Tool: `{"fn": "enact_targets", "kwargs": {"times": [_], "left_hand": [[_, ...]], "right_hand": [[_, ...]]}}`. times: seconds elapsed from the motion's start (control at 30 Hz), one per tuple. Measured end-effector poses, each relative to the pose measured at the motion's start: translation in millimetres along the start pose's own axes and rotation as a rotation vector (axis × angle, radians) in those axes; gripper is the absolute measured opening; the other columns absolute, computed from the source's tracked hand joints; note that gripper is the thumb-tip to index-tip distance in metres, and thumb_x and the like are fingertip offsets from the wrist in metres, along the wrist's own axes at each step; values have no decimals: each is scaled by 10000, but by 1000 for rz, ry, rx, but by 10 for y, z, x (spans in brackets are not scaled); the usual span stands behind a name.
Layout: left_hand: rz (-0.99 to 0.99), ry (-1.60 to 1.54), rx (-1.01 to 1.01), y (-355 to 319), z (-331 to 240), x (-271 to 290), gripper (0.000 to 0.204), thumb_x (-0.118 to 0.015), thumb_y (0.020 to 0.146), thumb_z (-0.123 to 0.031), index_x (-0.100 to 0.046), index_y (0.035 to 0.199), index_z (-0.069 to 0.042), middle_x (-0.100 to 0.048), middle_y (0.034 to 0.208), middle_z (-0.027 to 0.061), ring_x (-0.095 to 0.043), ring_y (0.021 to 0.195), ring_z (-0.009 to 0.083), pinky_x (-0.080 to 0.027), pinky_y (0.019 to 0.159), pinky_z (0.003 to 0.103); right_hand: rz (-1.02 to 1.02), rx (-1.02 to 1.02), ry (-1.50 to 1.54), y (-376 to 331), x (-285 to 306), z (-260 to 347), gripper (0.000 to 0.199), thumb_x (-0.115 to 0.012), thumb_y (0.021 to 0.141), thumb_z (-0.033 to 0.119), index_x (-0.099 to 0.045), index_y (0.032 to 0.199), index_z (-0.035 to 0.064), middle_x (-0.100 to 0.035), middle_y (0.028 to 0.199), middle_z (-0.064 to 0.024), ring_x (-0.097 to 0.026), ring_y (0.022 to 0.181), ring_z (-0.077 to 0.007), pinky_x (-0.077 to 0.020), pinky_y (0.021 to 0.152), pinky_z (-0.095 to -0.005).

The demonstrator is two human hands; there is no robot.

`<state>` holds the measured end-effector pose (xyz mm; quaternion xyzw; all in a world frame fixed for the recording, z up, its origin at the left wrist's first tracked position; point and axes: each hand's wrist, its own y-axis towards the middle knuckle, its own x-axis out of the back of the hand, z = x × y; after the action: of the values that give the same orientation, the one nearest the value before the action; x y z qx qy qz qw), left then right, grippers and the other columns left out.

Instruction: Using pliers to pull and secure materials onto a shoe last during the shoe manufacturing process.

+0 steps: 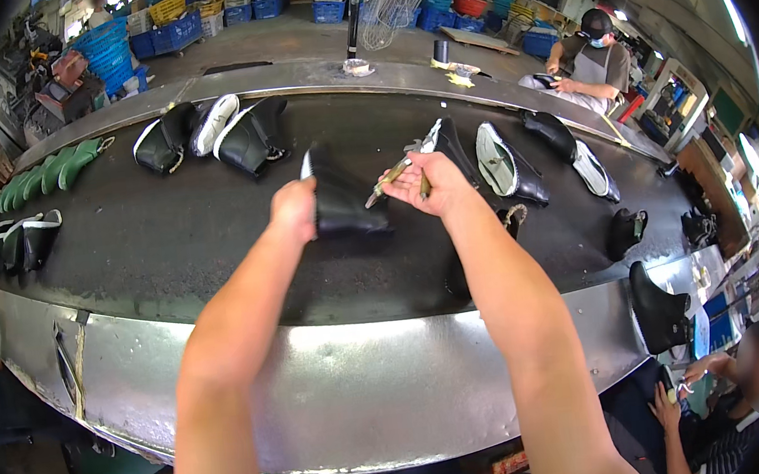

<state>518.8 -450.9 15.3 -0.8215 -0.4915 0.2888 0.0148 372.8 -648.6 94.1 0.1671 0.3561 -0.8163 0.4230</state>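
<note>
Over the dark belt, my left hand (293, 211) is closed on a black ankle boot (344, 199), gripping it by its pale-edged side. The boot is slightly blurred. My right hand (434, 181) wraps round brass-coloured pliers (389, 179), whose narrow tip points down toward the boot with a small gap between them. Just beyond the right hand lies a black shoe (451, 143) with a light edge, partly covered by the hand. To its right a black shoe (511, 165) shows its pale underside. Another dark shoe (456, 271) is mostly hidden behind my right forearm.
Black boots (251, 140) rest at the belt's far left, near green shoe pieces (49, 173) and several dark ones (22, 242). A metal ledge (367, 393) borders the near side. A boot (659, 311) stands on its right end. Co-workers (595, 56) sit across and at lower right.
</note>
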Motion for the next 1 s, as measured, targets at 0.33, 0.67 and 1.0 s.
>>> {"fn": "enact_targets", "kwargs": {"times": [0.33,0.67,1.0], "left_hand": [[-195,67,-400,-2903,-846,2249,279,-519,1025,-148,-613,1231,15,-677,1183,113,-635,1113,212,-479,1002,348],[-911,1320,-917,-4081,-469,2972,415,-658,891,20,-450,1250,11,-380,1550,263,-342,1468,389,-227,1217,450],[-323,1342,-1132,-4901,-282,1922,1150,-893,687,-228,-200,1582,-26,-164,1635,305,-133,1529,493,-154,1220,577]], "right_hand": [[-397,191,145,694,98,-28,267,-544,1040,268,-486,1278,162,-512,1292,-153,-525,1223,-358,-550,885,-537],[-376,336,-275,249,215,-314,171,-555,1010,168,-577,1059,6,-614,878,-91,-612,646,-207,-512,528,-336],[300,154,-1047,-3206,-292,-1134,248,-558,1038,287,-631,1108,61,-675,878,-8,-601,754,-87,-470,617,-258]]}}
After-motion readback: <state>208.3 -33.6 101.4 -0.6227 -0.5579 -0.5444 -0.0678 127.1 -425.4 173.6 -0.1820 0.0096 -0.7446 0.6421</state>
